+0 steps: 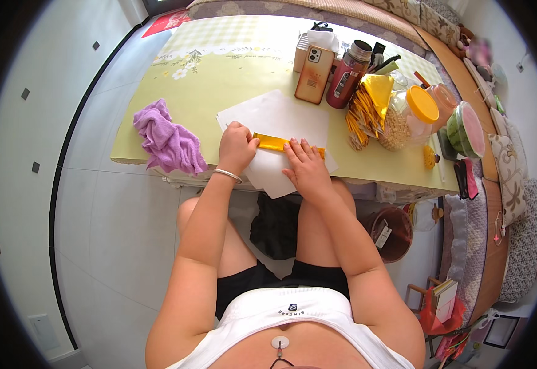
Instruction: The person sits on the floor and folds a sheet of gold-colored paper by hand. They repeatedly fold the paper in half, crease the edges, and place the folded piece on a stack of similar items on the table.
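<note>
A gold strip (271,142) of what looks like folded foil paper lies near the middle of the frame, on white sheets (274,111) spread over the desk (231,80). The left hand (237,147) is curled closed, its thumb at the strip's left end; whether it truly pinches that end cannot be told. The right hand (310,166) lies open and palm down, fingers spread across the strip's right part, with a bit of gold showing beyond them. The strip should prove very light and thin, a little springy along its folds, slick on its shiny face, and easy to crease or tear. The best hold is likely a light pinch at one end with flat fingertips pressing the length, since a hard grip could crumple it. The sheets beneath are probably slippery too. A bundle of gold folded pieces (365,111) sits at the upper right, just beside a clear jar (403,117) with a yellow lid; a purple cloth (167,138) lies bunched left of the hands.
</note>
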`<state>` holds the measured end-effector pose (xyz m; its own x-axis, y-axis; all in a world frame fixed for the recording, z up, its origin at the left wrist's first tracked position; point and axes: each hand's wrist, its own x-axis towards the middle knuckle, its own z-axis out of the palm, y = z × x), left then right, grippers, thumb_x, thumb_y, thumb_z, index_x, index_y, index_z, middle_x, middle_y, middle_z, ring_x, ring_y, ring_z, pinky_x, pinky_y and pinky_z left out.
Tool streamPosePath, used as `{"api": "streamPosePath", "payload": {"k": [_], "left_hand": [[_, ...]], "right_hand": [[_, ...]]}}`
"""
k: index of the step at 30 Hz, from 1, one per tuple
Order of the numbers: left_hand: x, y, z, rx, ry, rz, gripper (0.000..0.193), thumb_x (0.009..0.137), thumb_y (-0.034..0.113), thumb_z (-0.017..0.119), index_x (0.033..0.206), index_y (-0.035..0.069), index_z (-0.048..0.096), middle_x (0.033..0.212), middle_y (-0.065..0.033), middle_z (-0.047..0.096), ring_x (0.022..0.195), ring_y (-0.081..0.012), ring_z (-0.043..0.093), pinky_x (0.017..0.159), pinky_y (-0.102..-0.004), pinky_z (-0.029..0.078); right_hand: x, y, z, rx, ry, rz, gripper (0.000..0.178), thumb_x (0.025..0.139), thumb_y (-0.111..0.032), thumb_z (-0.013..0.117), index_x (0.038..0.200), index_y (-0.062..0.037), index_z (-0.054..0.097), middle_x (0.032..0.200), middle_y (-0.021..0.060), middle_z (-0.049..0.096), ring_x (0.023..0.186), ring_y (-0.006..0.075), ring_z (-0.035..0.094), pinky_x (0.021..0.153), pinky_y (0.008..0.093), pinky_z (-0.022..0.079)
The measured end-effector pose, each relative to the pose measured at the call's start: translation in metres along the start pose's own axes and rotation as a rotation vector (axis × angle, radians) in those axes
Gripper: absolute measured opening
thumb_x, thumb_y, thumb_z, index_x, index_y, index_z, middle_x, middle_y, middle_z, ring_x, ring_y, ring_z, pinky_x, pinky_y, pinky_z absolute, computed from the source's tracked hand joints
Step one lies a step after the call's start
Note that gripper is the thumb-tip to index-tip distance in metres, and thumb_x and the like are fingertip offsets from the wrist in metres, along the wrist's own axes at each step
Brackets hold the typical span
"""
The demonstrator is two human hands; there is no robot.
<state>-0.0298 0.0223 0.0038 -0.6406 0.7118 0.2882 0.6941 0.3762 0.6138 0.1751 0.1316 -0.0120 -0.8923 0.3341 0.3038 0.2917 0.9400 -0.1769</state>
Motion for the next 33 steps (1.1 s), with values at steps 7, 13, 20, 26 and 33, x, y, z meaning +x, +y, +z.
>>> {"api": "streamPosePath", "payload": {"k": [7, 13, 20, 26, 33], "left_hand": [[-0.005, 0.014, -0.002, 0.118, 0.070, 0.021, 0.022, 0.080, 0.010, 0.076, 0.098, -0.001, 0.069, 0.105, -0.0175, 0.065, 0.100, -0.0357, 0.063, 0.087, -0.0409, 0.052], [-0.031, 0.030, 0.011, 0.352, -0.161, 0.661, 0.056, 0.092, 0.030, 0.070, 0.136, -0.003, 0.058, 0.152, -0.0227, 0.048, 0.144, -0.0377, 0.041, 0.120, -0.0471, 0.031], [-0.052, 0.025, 0.003, 0.489, -0.262, 0.375, 0.096, 0.093, 0.070, 0.052, 0.155, -0.002, 0.036, 0.164, -0.0198, 0.031, 0.154, -0.0321, 0.025, 0.124, -0.0514, 0.020], [-0.051, 0.011, -0.005, 0.508, -0.238, 0.267, 0.097, 0.094, 0.072, 0.048, 0.153, -0.004, 0.039, 0.163, -0.0196, 0.033, 0.154, -0.0322, 0.027, 0.123, -0.0555, 0.019], [-0.041, 0.017, -0.001, 0.529, -0.033, 0.347, 0.077, 0.092, 0.060, 0.061, 0.133, -0.005, 0.060, 0.148, -0.0208, 0.053, 0.146, -0.0385, 0.038, 0.120, -0.0588, 0.022]], "right_hand": [[-0.002, 0.000, -0.001, -0.017, -0.043, 0.010, 0.073, 0.095, -0.047, 0.064, 0.152, -0.0063, 0.045, 0.161, 0.0151, 0.039, 0.149, 0.0373, 0.034, 0.121, 0.0518, 0.026], [-0.005, -0.001, 0.005, -0.068, -0.045, 0.001, 0.081, 0.090, -0.051, 0.068, 0.152, -0.0053, 0.044, 0.160, 0.0155, 0.041, 0.149, 0.0363, 0.035, 0.123, 0.0534, 0.023], [-0.013, 0.003, -0.008, 0.012, -0.064, 0.056, 0.080, 0.093, -0.046, 0.066, 0.151, 0.0032, 0.042, 0.160, 0.0208, 0.037, 0.150, 0.0352, 0.033, 0.123, 0.0476, 0.026], [-0.024, 0.034, -0.006, -0.026, 0.040, 0.101, 0.058, 0.094, -0.029, 0.062, 0.139, 0.0072, 0.054, 0.148, 0.0242, 0.052, 0.141, 0.0365, 0.047, 0.118, 0.0459, 0.036], [0.003, 0.037, -0.032, -0.275, -0.068, -0.051, 0.025, 0.085, -0.012, 0.062, 0.103, 0.0037, 0.070, 0.105, 0.0179, 0.070, 0.100, 0.0312, 0.069, 0.092, 0.0429, 0.053]]}}
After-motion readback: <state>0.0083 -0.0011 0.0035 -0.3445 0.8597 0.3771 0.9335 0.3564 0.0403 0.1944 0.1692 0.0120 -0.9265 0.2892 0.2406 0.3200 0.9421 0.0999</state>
